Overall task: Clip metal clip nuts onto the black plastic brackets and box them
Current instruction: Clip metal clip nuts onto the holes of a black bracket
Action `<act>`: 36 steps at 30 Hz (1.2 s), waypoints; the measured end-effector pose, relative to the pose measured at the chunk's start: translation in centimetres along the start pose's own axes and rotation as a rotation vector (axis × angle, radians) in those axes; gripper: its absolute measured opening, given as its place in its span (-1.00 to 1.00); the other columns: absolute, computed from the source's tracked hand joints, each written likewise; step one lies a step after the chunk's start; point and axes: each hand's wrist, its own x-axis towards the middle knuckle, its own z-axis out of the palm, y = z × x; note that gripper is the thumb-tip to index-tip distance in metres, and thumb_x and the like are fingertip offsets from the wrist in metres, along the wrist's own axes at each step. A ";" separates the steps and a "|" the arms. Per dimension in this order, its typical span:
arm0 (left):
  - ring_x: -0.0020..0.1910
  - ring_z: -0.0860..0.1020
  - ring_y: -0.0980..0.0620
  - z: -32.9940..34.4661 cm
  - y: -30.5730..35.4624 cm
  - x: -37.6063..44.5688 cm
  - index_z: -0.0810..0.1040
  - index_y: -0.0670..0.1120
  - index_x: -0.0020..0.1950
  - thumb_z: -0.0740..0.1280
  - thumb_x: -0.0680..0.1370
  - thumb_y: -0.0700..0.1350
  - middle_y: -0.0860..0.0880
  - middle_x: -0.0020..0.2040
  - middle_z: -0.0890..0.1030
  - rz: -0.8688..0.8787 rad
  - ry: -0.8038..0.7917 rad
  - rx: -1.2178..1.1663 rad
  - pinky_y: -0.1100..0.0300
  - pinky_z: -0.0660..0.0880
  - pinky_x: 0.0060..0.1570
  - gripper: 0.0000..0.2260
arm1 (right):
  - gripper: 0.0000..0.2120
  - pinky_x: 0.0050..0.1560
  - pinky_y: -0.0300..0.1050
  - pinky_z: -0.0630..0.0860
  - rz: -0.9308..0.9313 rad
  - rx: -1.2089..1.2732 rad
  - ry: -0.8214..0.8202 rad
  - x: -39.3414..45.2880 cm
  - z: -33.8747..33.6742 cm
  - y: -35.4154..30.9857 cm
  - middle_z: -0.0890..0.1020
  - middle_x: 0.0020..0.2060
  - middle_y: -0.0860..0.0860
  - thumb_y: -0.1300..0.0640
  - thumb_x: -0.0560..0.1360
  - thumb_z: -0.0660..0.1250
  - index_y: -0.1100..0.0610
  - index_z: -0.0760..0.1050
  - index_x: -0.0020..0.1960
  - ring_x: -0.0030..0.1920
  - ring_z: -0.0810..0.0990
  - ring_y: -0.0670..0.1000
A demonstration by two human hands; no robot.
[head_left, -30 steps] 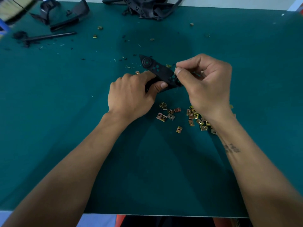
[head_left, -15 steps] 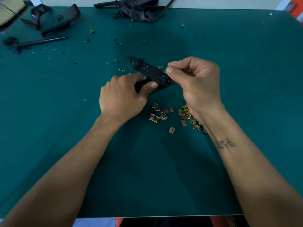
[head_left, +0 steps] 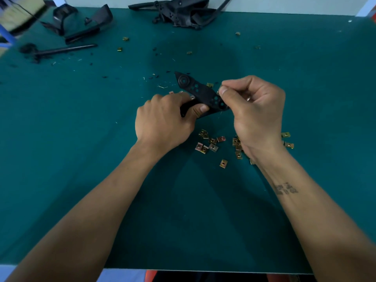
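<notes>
A black plastic bracket with several round holes is held just above the green table at mid-frame. My left hand grips its near edge, thumb on top. My right hand pinches a small metal clip nut against the bracket's right end; most of the nut is hidden by my fingertips. Another clip nut sits on the bracket's far edge. A loose pile of brass-coloured clip nuts lies on the table below my hands, partly under my right wrist.
More black plastic brackets are heaped at the table's far edge, others at the far left beside a black rod. Stray clip nuts and black crumbs dot the far half. No box is in view.
My hands and the bracket hold nearly the same pose. The view has shifted a little, and my right fingers stay pinched at the bracket's right end.
</notes>
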 end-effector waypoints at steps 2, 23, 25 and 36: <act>-0.14 0.60 -0.28 0.0 -0.1 0.0 0.61 0.24 0.13 0.09 0.51 0.45 -0.04 -0.18 0.67 0.006 0.002 0.001 0.01 0.41 -0.23 -0.54 | -0.84 -0.15 -0.28 0.50 0.041 0.052 0.033 -0.3 0.5 0.2 0.70 -0.33 -0.12 0.28 0.44 0.46 0.03 0.65 -0.21 -0.27 0.61 -0.15; -0.26 0.55 -0.34 -0.4 -0.3 -0.3 0.60 0.05 -0.08 0.16 0.52 0.44 -0.13 -0.31 0.61 -0.009 0.113 -0.100 0.06 0.25 -0.32 -0.51 | -0.92 -0.14 0.02 0.57 -0.560 -0.275 -0.141 -0.3 -0.1 -0.3 0.65 -0.17 0.13 0.40 0.53 0.36 0.33 0.57 -0.14 -0.15 0.63 0.15; -0.26 0.56 -0.34 -0.3 -0.3 -0.4 0.60 0.06 -0.07 0.16 0.52 0.44 -0.13 -0.30 0.62 0.004 0.116 -0.112 0.05 0.28 -0.32 -0.52 | -0.91 -0.14 -0.08 0.56 -0.447 -0.204 -0.151 -0.4 0.0 -0.5 0.65 -0.21 0.08 0.41 0.51 0.39 0.29 0.58 -0.16 -0.17 0.64 0.08; -0.22 0.56 -0.30 -0.7 -0.3 -0.4 0.57 0.10 0.01 0.12 0.51 0.43 -0.04 -0.29 0.63 0.039 0.091 -0.202 0.04 0.36 -0.33 -0.54 | -0.72 -0.06 -0.12 0.53 0.382 0.560 -0.156 -0.4 0.7 -2.2 0.59 -0.31 0.07 0.46 0.50 0.35 0.20 0.50 -0.31 -0.24 0.58 -0.03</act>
